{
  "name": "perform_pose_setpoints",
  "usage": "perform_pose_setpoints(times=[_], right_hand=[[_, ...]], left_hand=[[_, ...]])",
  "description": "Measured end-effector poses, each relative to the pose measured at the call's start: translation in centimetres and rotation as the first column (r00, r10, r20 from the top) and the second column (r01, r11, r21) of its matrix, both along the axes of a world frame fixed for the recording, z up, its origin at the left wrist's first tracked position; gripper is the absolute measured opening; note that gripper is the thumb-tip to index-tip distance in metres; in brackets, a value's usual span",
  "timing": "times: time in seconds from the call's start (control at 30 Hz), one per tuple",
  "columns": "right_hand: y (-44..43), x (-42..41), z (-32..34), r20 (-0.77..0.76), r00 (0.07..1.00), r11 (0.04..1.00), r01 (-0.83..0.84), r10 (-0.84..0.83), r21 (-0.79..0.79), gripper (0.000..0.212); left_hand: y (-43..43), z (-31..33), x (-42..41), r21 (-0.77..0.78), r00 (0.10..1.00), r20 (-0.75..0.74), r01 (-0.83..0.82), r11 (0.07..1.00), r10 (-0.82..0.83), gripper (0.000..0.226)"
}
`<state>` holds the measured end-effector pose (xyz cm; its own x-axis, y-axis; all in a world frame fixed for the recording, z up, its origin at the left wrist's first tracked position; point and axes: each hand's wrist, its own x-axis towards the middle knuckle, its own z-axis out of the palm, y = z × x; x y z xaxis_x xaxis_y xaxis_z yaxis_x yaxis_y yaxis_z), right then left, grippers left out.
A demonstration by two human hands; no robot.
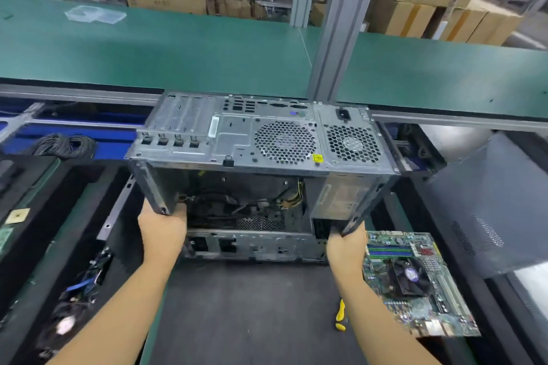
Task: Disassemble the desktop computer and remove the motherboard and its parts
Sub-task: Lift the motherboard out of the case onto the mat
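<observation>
A grey metal computer case is held up over the dark mat, its rear panel with fan grilles facing up and its open side toward me. My left hand grips the case's lower left edge. My right hand grips the lower right edge. Loose cables and a power supply show inside. The green motherboard with its cooler fan lies on the bench to the right of my right forearm.
A dark side panel lies at the right. A yellow-handled screwdriver rests beside my right forearm. Removed parts and cables fill the left tray, with a cable coil behind. A green conveyor and a metal post stand beyond.
</observation>
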<state>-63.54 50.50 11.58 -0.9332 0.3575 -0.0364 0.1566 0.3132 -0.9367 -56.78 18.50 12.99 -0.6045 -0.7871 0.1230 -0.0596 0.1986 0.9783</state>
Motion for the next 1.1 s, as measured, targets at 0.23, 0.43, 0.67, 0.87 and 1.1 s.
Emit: perform_pose_setpoints(times=[0.23,0.43,0.67,0.87,1.1], right_hand=[[-1.3,0.7,-0.9,0.136,0.987,0.972,0.112,-0.084,-0.209,0.024],[-2.1,0.0,-2.1,0.177,0.968,0.930,0.222,-0.176,-0.294,0.031],[-2.6,-4.8,-2.0,0.153,0.981,0.926,0.166,-0.119,-0.340,0.034],[-2.8,-9.5,-1.7,0.145,0.987,0.933,0.113,-0.067,-0.341,0.035],[-3.2,-11.4,-1.2,0.133,0.991,0.943,0.076,-0.035,-0.323,0.026]], left_hand=[[1.8,-4.6,2.7,0.157,0.983,0.176,0.018,0.987,-0.046,0.037],[2.5,-4.2,0.7,0.377,0.999,0.046,-0.012,0.926,-0.006,0.041],[2.3,-2.8,-3.5,0.431,0.999,0.043,0.006,0.902,-0.027,0.024],[2.1,-3.4,-7.6,0.432,0.998,0.057,-0.011,0.902,-0.015,0.016],[1.1,-3.9,-10.5,0.382,0.996,0.085,-0.009,0.924,-0.025,0.024]])
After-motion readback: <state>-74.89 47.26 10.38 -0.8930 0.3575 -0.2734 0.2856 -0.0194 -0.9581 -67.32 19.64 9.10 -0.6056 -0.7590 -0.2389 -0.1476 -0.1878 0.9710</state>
